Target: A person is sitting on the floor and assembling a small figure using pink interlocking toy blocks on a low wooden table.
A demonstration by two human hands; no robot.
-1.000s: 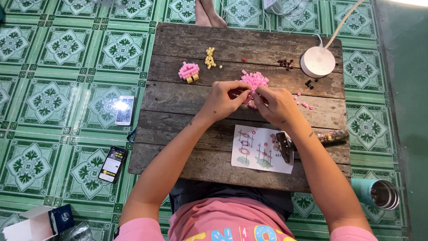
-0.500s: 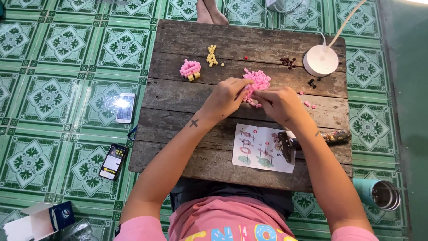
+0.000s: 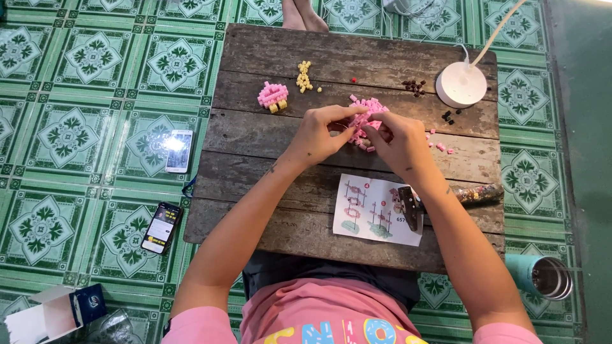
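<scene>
My left hand [image 3: 322, 130] and my right hand [image 3: 398, 140] meet over a heap of small pink building blocks [image 3: 368, 107] on a low wooden table [image 3: 268, 191]. Both hands pinch pink blocks between fingertips at the heap's near side. A small built piece in pink with a yellow base [image 3: 273, 96] stands to the left of the heap. Beside it lies a cluster of yellow blocks [image 3: 304, 77]. An instruction sheet [image 3: 373, 210] with coloured drawings lies near the front edge, below my right wrist.
A white round lamp base [image 3: 461, 84] with a cable sits at the back right, dark blocks [image 3: 414, 85] next to it. A dark small tool [image 3: 410, 207] rests on the sheet. Two phones [image 3: 179, 151] [image 3: 161, 227], a box [image 3: 51, 312] and a teal flask [image 3: 542, 275] lie on the tiled floor. Someone's feet [image 3: 303, 16] show beyond the table.
My hands stay at the pink heap. The left fingers have drawn closer to the right ones, and the fingertips now pinch together at the heap's near side.
</scene>
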